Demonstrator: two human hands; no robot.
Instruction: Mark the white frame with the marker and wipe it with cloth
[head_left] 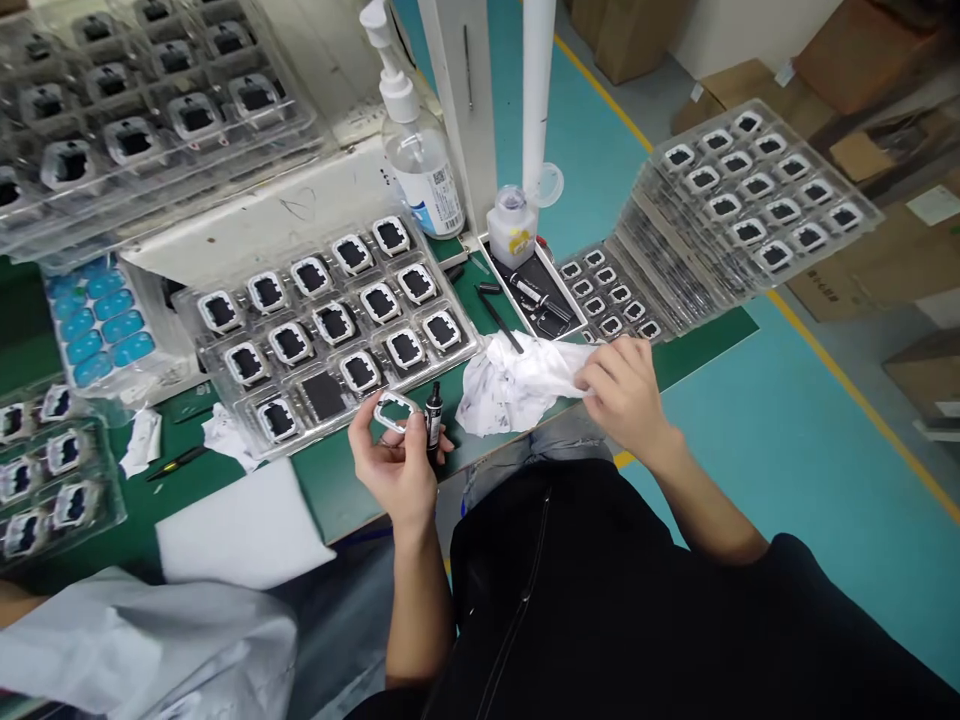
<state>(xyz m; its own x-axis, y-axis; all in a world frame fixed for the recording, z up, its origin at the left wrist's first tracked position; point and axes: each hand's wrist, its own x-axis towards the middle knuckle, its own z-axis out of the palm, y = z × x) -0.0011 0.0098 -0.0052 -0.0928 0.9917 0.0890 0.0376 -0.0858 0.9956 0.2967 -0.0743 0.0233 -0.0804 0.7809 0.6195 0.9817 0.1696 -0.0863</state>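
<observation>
Our left hand (397, 455) pinches a white frame (394, 409) and a small black bottle (433, 417) at the near bench edge. Right hand (624, 385) grips the crumpled cloth (517, 385) just right. We should wipe gently, keeping the frame steady over the tray (225, 350).

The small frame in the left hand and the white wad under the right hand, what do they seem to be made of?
The small frame held by the left hand looks like silvery metal or plated plastic: its rim shines. The white wad under the right hand looks like soft cloth or paper: matte, crumpled, with dark stains.
</observation>
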